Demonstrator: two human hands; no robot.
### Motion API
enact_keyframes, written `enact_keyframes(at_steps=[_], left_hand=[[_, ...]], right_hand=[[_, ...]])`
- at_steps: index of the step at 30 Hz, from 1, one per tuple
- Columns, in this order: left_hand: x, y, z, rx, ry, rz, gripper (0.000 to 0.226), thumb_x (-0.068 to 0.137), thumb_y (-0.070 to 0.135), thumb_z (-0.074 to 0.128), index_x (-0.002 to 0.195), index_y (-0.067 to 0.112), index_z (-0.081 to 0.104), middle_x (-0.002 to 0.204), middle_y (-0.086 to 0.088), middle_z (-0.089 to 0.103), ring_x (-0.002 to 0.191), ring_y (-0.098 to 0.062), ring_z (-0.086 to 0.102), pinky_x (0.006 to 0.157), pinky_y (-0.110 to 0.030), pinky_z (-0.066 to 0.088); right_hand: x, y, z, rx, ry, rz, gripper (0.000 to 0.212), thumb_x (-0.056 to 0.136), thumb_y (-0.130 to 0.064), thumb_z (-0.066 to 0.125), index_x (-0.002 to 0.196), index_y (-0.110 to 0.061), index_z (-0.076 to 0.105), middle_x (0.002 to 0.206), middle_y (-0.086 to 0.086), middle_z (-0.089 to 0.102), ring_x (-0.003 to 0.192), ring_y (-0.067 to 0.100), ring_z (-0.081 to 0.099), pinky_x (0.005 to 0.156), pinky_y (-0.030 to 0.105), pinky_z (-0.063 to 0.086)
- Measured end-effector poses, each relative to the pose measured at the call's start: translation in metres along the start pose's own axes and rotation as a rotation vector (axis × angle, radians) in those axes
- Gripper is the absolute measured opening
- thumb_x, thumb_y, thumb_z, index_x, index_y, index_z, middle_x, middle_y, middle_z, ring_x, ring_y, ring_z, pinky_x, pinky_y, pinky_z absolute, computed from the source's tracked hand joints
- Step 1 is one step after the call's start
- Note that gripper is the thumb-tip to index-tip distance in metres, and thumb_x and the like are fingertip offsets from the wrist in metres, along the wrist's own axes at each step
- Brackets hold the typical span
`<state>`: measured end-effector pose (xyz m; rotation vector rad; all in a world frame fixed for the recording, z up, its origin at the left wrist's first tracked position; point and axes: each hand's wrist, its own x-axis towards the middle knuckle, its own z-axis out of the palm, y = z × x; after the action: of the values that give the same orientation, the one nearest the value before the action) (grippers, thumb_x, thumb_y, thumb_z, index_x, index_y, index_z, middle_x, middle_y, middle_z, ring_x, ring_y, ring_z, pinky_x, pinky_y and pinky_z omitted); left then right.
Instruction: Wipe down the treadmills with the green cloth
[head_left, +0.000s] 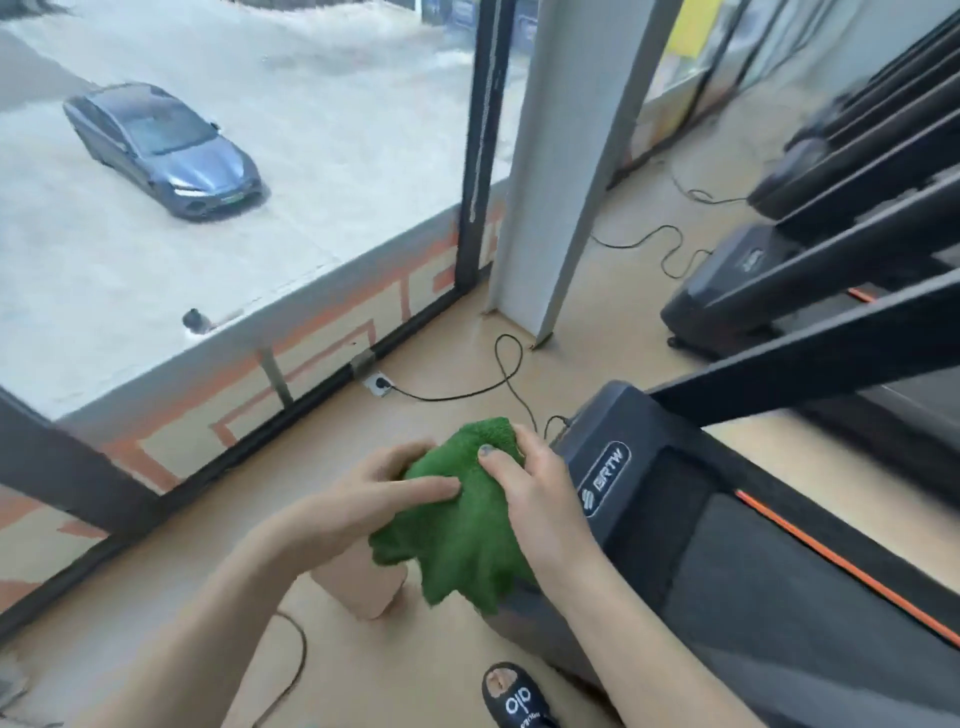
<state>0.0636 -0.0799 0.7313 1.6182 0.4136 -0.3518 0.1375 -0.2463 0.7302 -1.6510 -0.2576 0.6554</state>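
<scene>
Green cloth (467, 525): soft, light terry, likely limp and non-slip, bunched in mid-air beside the nearest treadmill (727, 545), left hand (384, 488) and right hand (530, 493) both gripping its upper folds; best gathered into a palm-filling wad for wiping

Gym floor, row of black treadmills (810, 519) facing a floor-to-ceiling window (208, 208), power cables (498, 374) across the flooring

Both bare forearms reach forward and converge. The left hand (395, 480) and right hand (530, 486) grip with curled fingers.
</scene>
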Motion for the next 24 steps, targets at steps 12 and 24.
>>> enact_keyframes(at_steps=[12,24], left_hand=[[-0.052,0.188,0.214,0.270,-0.271,0.442,0.041,0.078,0.044,0.071,0.111,0.024,0.058,0.096,0.000,0.075,0.087,-0.020,0.075,0.076,-0.045,0.063],[-0.054,0.228,0.429,0.663,0.078,0.920,0.036,0.096,0.029,0.063,0.124,0.032,0.041,0.120,0.013,0.053,0.100,-0.006,0.056,0.073,-0.018,0.044]], right_hand=[[-0.204,-0.104,-0.176,-0.289,0.685,-0.403,0.009,0.102,-0.025,0.052,0.094,-0.026,0.056,0.078,-0.009,0.063,0.076,0.007,0.060,0.065,0.023,0.046],[-0.326,-0.089,-0.360,-0.612,0.974,-0.306,0.017,0.101,-0.023,0.055,0.116,-0.016,0.056,0.094,-0.003,0.064,0.081,0.007,0.060,0.074,0.026,0.050]])
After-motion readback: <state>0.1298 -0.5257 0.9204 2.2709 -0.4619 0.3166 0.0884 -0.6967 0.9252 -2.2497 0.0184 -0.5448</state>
